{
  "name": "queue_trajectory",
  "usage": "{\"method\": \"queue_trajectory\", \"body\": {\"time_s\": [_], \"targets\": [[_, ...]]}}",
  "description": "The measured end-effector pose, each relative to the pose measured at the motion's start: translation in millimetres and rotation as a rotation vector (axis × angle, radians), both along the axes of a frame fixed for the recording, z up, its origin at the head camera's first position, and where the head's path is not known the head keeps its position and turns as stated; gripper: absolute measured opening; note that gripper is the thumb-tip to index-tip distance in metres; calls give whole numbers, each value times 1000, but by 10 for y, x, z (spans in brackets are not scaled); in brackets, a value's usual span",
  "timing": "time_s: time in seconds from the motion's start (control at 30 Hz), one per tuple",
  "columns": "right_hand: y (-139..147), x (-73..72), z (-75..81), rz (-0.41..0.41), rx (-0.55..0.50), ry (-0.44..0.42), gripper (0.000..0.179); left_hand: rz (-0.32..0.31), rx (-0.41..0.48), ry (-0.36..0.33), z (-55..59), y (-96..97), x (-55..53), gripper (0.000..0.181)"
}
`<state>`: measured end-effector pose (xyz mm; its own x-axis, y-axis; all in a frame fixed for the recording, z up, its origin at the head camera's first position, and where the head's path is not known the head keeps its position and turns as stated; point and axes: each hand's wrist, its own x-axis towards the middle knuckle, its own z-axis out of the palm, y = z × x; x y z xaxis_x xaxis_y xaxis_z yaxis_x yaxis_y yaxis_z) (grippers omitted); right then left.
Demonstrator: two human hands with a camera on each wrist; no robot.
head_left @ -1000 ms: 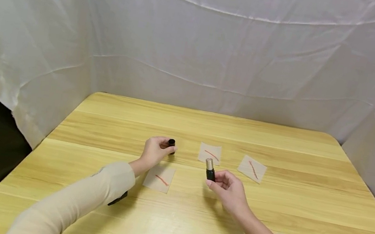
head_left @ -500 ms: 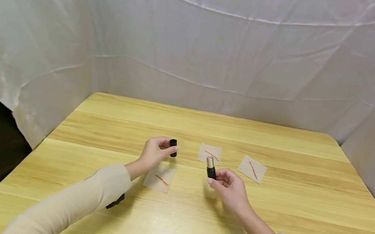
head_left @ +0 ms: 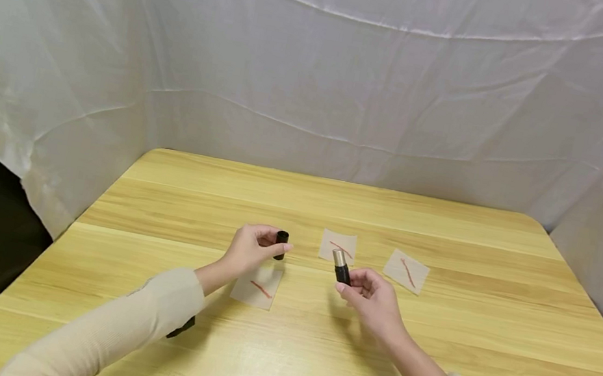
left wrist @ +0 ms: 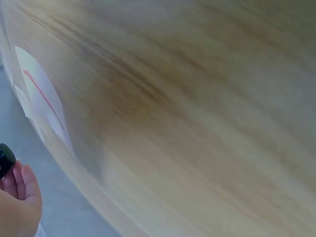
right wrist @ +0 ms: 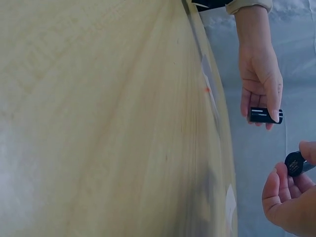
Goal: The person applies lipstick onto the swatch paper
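Observation:
My left hand [head_left: 249, 251] pinches a black lipstick cap [head_left: 281, 246] between thumb and fingers, held roughly upright above the table. To its right, my right hand [head_left: 375, 299] grips a lipstick tube [head_left: 342, 269] by its black base. The tube's gold upper part points up and leans left; no lipstick bullet shows above it. Cap and tube are apart. In the right wrist view the cap [right wrist: 265, 115] has pale marks on its side, and the flat end of the tube [right wrist: 295, 164] bears small print too fine to read.
Three small paper squares with a red stroke each lie on the wooden table [head_left: 273, 367]: one near-left paper [head_left: 255, 287], one middle paper [head_left: 331, 239] behind the tube, one right paper [head_left: 405, 271]. A pale cloth [head_left: 320, 72] hangs behind the table.
The left hand has moved slightly right and nearer with the cap. The right hand has shifted a little up and right, and the tube leans further left. The papers lie still.

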<state>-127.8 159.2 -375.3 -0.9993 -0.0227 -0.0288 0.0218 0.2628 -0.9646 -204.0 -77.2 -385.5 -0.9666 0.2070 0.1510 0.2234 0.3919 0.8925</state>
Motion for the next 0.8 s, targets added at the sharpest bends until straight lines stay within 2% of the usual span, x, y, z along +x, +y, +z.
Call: {"method": "queue_trajectory", "body": {"time_s": [0.13, 0.37, 0.6, 0.8], "targets": [[15, -4, 17, 5, 0, -1, 25, -21, -22, 22, 7, -21, 24, 27], [23, -36, 79, 25, 22, 56, 25, -82, -95, 36, 46, -32, 92, 28], [24, -49, 136, 39, 29, 88, 26, -166, -128, 126, 54, -28, 153, 22], [47, -74, 60, 57, 178, 180, 21, -215, -250, 217, 49, -20, 228, 25]]}}
